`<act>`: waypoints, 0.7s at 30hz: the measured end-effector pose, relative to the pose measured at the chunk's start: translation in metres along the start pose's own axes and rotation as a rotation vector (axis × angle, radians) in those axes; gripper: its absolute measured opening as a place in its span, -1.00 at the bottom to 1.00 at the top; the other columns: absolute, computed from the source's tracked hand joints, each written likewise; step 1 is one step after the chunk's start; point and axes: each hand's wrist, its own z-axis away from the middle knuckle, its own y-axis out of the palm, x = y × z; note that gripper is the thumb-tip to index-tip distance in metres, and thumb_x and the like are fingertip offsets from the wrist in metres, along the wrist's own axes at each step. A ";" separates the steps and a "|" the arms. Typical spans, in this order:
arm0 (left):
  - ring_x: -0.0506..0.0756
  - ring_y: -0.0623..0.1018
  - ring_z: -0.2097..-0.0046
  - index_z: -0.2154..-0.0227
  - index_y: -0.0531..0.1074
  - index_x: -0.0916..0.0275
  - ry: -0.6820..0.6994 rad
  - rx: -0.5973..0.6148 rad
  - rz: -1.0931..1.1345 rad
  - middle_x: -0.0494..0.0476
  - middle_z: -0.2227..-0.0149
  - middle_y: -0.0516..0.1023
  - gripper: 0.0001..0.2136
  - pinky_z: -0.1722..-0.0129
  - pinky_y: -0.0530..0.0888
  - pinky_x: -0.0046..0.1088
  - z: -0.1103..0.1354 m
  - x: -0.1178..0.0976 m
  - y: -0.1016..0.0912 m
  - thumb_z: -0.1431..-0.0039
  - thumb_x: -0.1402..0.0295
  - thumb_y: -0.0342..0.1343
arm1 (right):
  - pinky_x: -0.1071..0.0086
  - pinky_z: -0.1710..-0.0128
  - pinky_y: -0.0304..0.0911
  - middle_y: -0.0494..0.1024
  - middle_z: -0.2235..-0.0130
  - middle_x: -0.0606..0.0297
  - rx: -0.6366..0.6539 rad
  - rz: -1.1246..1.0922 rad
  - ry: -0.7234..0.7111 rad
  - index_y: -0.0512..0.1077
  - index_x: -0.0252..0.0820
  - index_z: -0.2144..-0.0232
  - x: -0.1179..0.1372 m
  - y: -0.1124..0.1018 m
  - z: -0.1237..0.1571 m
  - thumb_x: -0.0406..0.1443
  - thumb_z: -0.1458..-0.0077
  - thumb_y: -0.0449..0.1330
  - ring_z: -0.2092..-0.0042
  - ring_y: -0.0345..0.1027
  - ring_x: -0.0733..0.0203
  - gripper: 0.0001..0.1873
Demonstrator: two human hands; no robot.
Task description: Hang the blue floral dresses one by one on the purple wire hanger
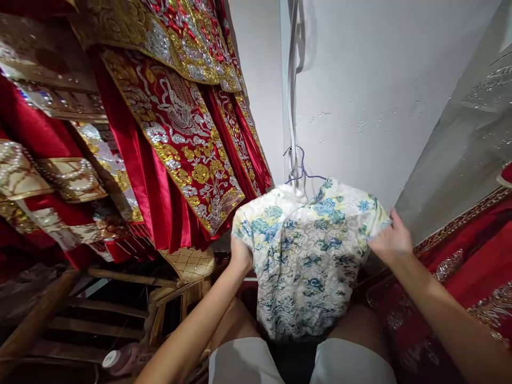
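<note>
A white short-sleeved cheongsam top [310, 256] with blue and yellow flowers and a piped slanting front hangs before me. Its neck is on a thin purple hanger [303, 169]. At the sleeve on the left, my left hand [241, 256] is closed on the cloth, with its fingers mostly hidden by the sleeve. My right hand [392, 238] pinches the edge of the other sleeve, thumb uppermost. Between the two hands the top is spread wide, its lower part hanging down between my knees.
Red embroidered gowns [188, 144] with gold and silver sequins hang at the left. Below them are a wooden chair frame [160, 298] and a bottle with a white cap [116, 360]. White straps [293, 80] run down the wall [368, 80]. More red garments [468, 282] lie at the right.
</note>
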 end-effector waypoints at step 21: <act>0.30 0.12 -0.45 -0.39 0.06 0.13 0.494 0.193 -0.862 0.30 -0.48 -0.01 -0.13 -0.38 0.20 -0.16 -0.060 -0.060 0.019 -0.08 0.12 0.34 | 0.10 -0.08 0.45 0.58 -0.09 0.08 0.073 0.024 -0.103 0.35 -0.08 -0.26 0.038 0.062 0.055 -0.30 -0.06 0.17 -0.09 0.50 0.01 -0.33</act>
